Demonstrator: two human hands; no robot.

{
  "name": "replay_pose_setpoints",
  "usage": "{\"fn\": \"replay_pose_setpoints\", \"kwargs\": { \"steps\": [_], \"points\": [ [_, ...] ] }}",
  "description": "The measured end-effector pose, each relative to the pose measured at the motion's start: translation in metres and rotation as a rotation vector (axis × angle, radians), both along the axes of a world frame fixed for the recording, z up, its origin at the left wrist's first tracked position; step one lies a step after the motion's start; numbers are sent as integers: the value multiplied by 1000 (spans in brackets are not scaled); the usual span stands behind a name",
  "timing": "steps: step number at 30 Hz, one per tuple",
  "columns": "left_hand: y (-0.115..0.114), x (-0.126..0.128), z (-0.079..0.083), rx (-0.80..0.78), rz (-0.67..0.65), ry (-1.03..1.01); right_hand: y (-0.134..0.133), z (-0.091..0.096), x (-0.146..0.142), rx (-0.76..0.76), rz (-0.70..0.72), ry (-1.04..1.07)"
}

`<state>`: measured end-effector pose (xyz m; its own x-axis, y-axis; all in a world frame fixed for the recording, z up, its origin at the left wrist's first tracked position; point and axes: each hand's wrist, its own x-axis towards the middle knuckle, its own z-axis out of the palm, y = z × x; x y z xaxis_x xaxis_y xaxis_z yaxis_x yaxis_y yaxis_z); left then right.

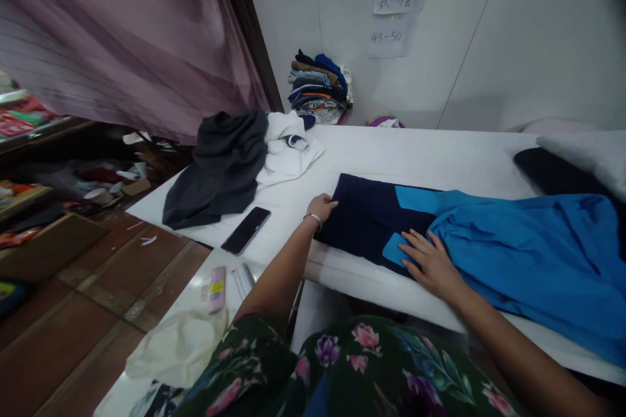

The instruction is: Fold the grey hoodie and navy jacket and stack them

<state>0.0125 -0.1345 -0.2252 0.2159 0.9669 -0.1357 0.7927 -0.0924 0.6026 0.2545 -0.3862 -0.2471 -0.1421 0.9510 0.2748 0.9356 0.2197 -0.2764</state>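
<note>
A blue and navy garment (528, 228) lies lengthwise across the white-covered table, its exact kind unclear. The navy end is spread fairly flat, while the bright blue part to the right is bunched and wrinkled. My left hand (321, 207), with a bracelet at the wrist, pinches the left edge of the navy end. Fingers spread, my right hand (430, 264) rests flat on the garment where navy meets blue, near its front edge.
A dark grey garment (220, 166) and a white garment (288, 150) lie at the left, near a phone (246, 230). Folded clothes (320, 88) are stacked at the back. Black cloth (562, 169) lies right. A lower white surface holds a pink packet (217, 290) and cream cloth (178, 346).
</note>
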Motion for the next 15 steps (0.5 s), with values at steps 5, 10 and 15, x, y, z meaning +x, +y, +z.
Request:
{"fn": "replay_pose_setpoints", "kwargs": {
  "steps": [5, 10, 15],
  "points": [
    [8, 4, -2, -2, -3, 66, 0, -4, -1, -15, -27, 20],
    [12, 4, -3, -43, -9, 64, -1, -4, -1, -18, -39, 64],
    [5, -13, 2, -91, -10, -14, -2, -6, -1, -1, -45, 71]
  ]
}}
